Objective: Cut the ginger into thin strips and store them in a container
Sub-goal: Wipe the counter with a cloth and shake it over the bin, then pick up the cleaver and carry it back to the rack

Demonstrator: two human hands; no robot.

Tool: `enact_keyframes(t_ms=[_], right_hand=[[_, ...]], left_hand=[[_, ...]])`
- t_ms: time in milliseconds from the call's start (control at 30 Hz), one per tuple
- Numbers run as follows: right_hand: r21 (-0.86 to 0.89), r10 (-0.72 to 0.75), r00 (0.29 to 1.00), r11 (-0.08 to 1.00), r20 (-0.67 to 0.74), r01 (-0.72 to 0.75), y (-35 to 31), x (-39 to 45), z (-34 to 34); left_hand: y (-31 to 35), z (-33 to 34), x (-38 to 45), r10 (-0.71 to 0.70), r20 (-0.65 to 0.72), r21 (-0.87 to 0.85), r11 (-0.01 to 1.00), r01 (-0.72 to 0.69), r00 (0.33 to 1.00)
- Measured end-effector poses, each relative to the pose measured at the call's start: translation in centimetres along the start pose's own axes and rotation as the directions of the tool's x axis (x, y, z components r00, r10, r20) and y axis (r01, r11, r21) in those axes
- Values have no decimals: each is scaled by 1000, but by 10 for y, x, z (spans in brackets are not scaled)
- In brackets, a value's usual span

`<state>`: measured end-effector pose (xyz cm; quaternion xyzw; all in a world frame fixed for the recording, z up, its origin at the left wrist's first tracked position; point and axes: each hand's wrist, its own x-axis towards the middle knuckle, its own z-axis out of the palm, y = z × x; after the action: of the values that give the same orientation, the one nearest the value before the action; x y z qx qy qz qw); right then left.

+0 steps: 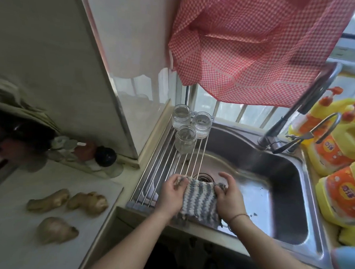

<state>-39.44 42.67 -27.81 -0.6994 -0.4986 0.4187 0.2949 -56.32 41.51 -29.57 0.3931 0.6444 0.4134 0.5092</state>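
Head view. Nearest the camera, my two forearms reached forward over the front rim of the sink. My left hand and right hand each gripped one side of a striped blue-and-white cloth, fingers curled over its top edge, the hands apart with the cloth stretched between them. The cloth lay across the near end of a roll-up wire rack and the sink edge.

The ginger was not in hand. Three whole pieces lay on a white cutting board on the table, well to the left of the sink, untouched and uncut. No knife was visible.

Handling, as judged: the ginger looked firm, knobby and light, with dry skin offering fair grip. Its irregular lobes would likely rock on the board, so I would hold each piece across its thickest part, flattest side down. The cloth was soft and limp.

Three clear glass jars stood at the far end of the rack; any could serve as the container. They are fragile.

Surroundings: a steel basin with a tall faucet, yellow detergent bottles to the right, a red checked curtain over the window, and tiled wall to the left.
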Motion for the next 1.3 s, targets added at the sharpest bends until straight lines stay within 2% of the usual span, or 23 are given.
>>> enact_keyframes(t_ms=[67, 133, 233, 300, 333, 367, 400, 433, 500, 567, 600, 667, 700, 767, 800, 833, 867, 900, 1000, 1100, 1133, 1200, 1300], right_hand=[[27, 42, 999, 999, 14, -42, -3, 3, 13], [51, 79, 996, 995, 38, -81, -9, 7, 24], [35, 71, 991, 997, 113, -75, -17, 16, 38], [-41, 80, 978, 996, 191, -73, -20, 18, 44], [-76, 77, 977, 995, 197, -63, -18, 20, 46], [-114, 69, 981, 992, 184, -48, -17, 21, 47], [-153, 47, 985, 988, 167, -21, -16, 19, 46], [-204, 18, 986, 979, 164, 16, -14, 16, 44], [-309, -85, 969, 938, 230, 156, -7, 4, 41], [-395, -172, 930, 869, 325, 299, -1, -16, 38], [-417, -198, 920, 845, 338, 335, 7, -24, 36], [-428, -225, 913, 828, 339, 363, 25, -37, 27], [-429, -207, 911, 830, 358, 357, 30, -43, 18], [-444, -159, 929, 843, 334, 304, 39, -63, -6], [-439, -115, 950, 866, 290, 239, 48, -76, -20], [-429, -63, 967, 888, 247, 167, 58, -91, -32], [-413, -43, 981, 903, 188, 118, 67, -109, -46], [-391, -35, 991, 917, 132, 84, 76, -126, -57], [-298, 8, 998, 954, -70, -29, 111, -193, -97], [-179, 67, 955, 976, -289, -122, 153, -282, -130], [-130, 94, 926, 980, -365, -151, 166, -316, -138], [-1, 171, 844, 980, -508, -198, 191, -389, -149], [143, 282, 647, 955, -708, -260, 233, -498, -158]], left_hand=[[0, -10, 4, 11, -63, 73, 997, -7, 998], [2, -25, 13, -45, -122, 55, 997, 52, 991], [5, -51, 29, -59, -128, 54, 996, 66, 990], [4, -64, 35, -14, -123, 307, 950, 51, 992], [3, -70, 36, 20, -116, 524, 850, 44, 993], [1, -74, 36, 75, -97, 721, 693, 19, 992], [-3, -77, 35, 141, -59, 838, 545, -28, 988], [-7, -78, 33, 228, -6, 879, 466, -103, 974], [-17, -76, 32, 343, 134, 878, 394, -272, 930], [-34, -70, 29, 346, 257, 903, 248, -352, 902], [-40, -67, 26, 285, 267, 925, 191, -328, 921], [-50, -62, 22, 215, 194, 951, 199, -238, 957], [-50, -59, 19, 241, 156, 949, 231, -213, 958], [-48, -47, 15, 327, 140, 923, 299, -243, 935], [-45, -36, 11, 376, 173, 896, 323, -304, 910], [-41, -23, 6, 425, 241, 861, 322, -394, 873], [-39, -5, -2, 478, 348, 801, 295, -521, 806], [-36, 13, -12, 550, 447, 714, 257, -652, 706], [-24, 81, -67, 700, 633, 347, 125, -929, 331], [-27, 147, -149, 691, 723, 0, -18, -1000, -13], [-35, 164, -179, 674, 733, -93, -36, -995, -93], [-55, 194, -240, 630, 752, -237, -14, -971, -193], [-84, 232, -341, 559, 764, -410, 33, -911, -323]])
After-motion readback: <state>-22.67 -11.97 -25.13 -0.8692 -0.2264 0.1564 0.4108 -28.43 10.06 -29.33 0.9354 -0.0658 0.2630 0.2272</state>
